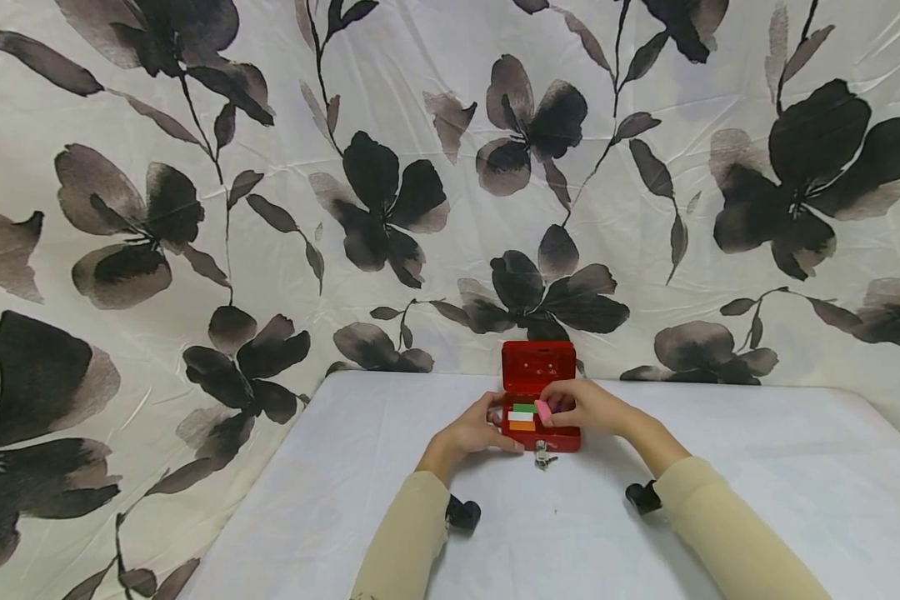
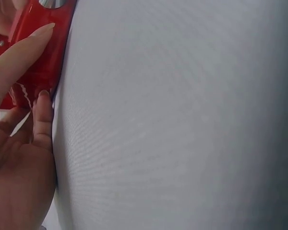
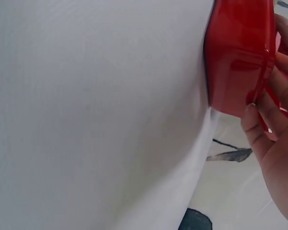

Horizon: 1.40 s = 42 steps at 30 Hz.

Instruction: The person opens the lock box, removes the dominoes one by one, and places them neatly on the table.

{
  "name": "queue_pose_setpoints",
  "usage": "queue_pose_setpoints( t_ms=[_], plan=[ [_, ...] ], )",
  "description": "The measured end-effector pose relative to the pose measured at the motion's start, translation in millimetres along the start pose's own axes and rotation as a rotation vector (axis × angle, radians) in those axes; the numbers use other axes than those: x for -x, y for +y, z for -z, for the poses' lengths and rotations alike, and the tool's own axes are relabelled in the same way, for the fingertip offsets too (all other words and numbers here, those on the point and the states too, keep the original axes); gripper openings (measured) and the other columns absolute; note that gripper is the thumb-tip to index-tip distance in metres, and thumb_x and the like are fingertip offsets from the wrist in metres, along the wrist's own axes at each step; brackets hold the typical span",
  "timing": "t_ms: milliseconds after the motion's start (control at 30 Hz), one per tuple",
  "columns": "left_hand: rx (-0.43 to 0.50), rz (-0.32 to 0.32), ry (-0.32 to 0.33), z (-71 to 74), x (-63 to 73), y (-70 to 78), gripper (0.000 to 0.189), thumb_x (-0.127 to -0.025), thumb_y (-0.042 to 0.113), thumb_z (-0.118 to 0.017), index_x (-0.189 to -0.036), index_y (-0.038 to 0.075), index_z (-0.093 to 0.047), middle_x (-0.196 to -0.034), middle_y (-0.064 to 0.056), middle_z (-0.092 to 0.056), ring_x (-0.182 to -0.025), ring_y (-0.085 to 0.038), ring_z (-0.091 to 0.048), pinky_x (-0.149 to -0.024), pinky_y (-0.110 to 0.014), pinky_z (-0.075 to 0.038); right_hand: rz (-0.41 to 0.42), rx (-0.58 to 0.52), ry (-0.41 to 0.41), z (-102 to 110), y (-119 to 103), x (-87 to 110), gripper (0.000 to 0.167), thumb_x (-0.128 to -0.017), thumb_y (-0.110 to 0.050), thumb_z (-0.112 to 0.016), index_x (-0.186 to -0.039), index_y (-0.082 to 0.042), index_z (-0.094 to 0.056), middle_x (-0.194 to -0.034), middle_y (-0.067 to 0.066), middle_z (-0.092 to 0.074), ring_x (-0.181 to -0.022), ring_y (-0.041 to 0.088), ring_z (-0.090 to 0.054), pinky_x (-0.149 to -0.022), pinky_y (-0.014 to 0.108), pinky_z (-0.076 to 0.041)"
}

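Observation:
A small red metal cash box (image 1: pixel 562 445) stands on the table with its lid (image 1: pixel 538 367) raised. Inside show a green block (image 1: pixel 524 408), a white block (image 1: pixel 520 416) and an orange block (image 1: pixel 522 426). My left hand (image 1: pixel 471 429) grips the box's left side, thumb along the front wall in the left wrist view. Above the box's right half, my right hand (image 1: pixel 587 405) pinches a pink block (image 1: pixel 543 412) between thumb and fingers. In the right wrist view, some fingers (image 3: pixel 250 117) of that hand lie right at the box's rim. The right hand hides part of the interior.
A lock with keys (image 1: pixel 543 457) hangs at the box's front. White cloth covers the table (image 1: pixel 570 533), and a flower-patterned curtain (image 1: pixel 390 100) rises close behind the lid. Black wrist cameras (image 1: pixel 462 513) jut inward from both sleeves.

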<state>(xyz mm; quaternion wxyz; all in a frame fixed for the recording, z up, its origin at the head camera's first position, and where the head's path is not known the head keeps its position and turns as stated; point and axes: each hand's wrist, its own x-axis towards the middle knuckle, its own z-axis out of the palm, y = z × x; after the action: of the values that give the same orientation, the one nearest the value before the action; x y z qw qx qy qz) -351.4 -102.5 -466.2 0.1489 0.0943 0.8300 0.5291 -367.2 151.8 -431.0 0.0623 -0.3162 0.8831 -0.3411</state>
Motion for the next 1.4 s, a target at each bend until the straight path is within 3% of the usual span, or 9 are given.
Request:
queue_pose_setpoints(
  t_ms=[233,633,1167,1400],
  plan=[
    [0.002,-0.007,0.008,0.9,-2.0,-1.1,0.087,-0.076,0.016,-0.092,-0.149,0.014,-0.044,-0.115,-0.008,-0.056,-0.116,-0.025,-0.047,-0.099,-0.045,-0.051,-0.034,0.013,0.066,7,-4,7.5,0.043,-0.09,-0.027,-0.08,-0.125,-0.004,-0.067,-0.104,0.001,-0.071,-0.099,0.025,-0.06,-0.083,0.035,-0.054],
    [-0.014,0.008,0.024,-1.3,0.1,0.4,0.089,-0.077,0.018,-0.091,-0.15,0.015,-0.043,-0.119,-0.006,-0.057,-0.119,-0.026,-0.047,-0.103,-0.05,-0.049,-0.056,0.006,0.106,10,0,18.9,0.041,-0.089,-0.024,-0.081,-0.122,-0.004,-0.069,-0.099,0.0,-0.07,-0.098,0.026,-0.058,-0.079,0.036,-0.052],
    [0.023,-0.003,0.017,-2.4,-1.0,0.9,0.087,-0.076,0.013,-0.092,-0.148,0.015,-0.044,-0.112,-0.009,-0.057,-0.116,-0.026,-0.048,-0.105,-0.05,-0.045,0.041,0.106,0.14,26,11,40.8,0.032,-0.089,-0.016,-0.081,-0.115,-0.002,-0.07,-0.097,0.001,-0.071,-0.09,0.025,-0.061,-0.076,0.036,-0.052],
    [0.027,0.0,0.016,-2.4,-1.4,-1.3,0.086,-0.076,0.013,-0.092,-0.148,0.015,-0.044,-0.112,-0.008,-0.057,-0.117,-0.026,-0.048,-0.103,-0.048,-0.047,0.008,0.131,0.141,31,24,47.7,0.036,-0.087,-0.018,-0.082,-0.114,0.002,-0.069,-0.097,0.005,-0.072,-0.087,0.022,-0.061,-0.076,0.039,-0.052]
  ],
)
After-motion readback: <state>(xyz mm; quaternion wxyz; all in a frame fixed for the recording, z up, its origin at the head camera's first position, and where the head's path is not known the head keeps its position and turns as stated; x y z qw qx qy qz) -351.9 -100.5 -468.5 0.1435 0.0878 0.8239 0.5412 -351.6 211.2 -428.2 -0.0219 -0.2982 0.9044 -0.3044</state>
